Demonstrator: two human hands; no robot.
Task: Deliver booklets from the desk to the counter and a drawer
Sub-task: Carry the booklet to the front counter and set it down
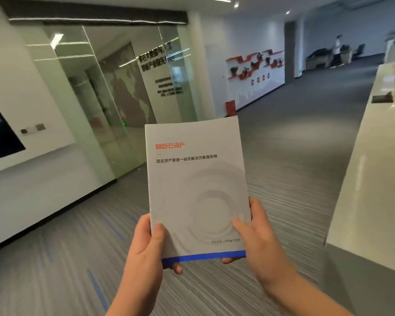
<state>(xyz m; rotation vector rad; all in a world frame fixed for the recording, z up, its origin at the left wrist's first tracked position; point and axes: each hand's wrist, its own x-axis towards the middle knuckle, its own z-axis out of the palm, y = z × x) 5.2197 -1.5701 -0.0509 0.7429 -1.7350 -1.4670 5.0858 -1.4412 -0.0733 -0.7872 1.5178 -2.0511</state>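
A grey booklet [196,185] with red and dark printed text, a ring pattern and a blue strip along its bottom edge is held upright in front of me, above the carpet. My left hand [146,245] grips its lower left corner, thumb on the cover and fingers behind. My right hand [258,240] grips the lower right corner the same way. Whether more than one booklet is in the stack I cannot tell. A long white counter [365,179] runs along the right side.
Grey striped carpet [283,156] stretches ahead down an open hallway. Glass doors [114,99] and a white wall stand on the left. A wall with red shelves [255,65] is farther back. Dark and brown items [382,98] sit on the counter. A person [336,50] stands by desks in the distance.
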